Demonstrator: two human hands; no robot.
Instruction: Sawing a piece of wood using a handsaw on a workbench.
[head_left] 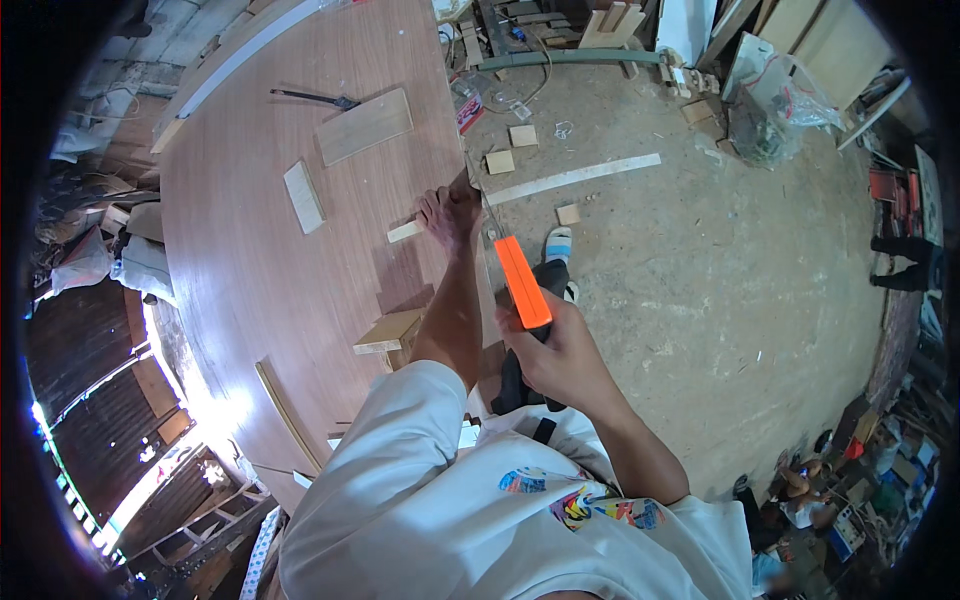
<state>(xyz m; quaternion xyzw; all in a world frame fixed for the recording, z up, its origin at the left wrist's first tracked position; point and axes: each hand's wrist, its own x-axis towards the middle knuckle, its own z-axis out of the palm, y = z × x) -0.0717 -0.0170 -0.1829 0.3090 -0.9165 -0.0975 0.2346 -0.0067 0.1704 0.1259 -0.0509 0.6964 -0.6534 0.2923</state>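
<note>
My right hand [555, 350] is wrapped round the orange handle of a hand saw [522, 282]. The saw's thin blade runs up along the table edge, close to my left hand. With my left hand [450, 215] I grip a narrow wooden strip [404, 232] at the edge of the table, fingers curled over it. One end of the strip shows left of my knuckles. A pale length [580, 178] in line with it reaches out past the edge on the right, over the floor. Where the blade meets the wood is hard to make out.
On the brown tabletop [250, 270] lie a flat board [366, 127], a short light piece [304, 197], a black slim tool [310, 97] and a wooden block [390, 332] by my left forearm. Small offcuts [499, 161] lie on the concrete floor. A plastic bag [770, 120] stands at the far right.
</note>
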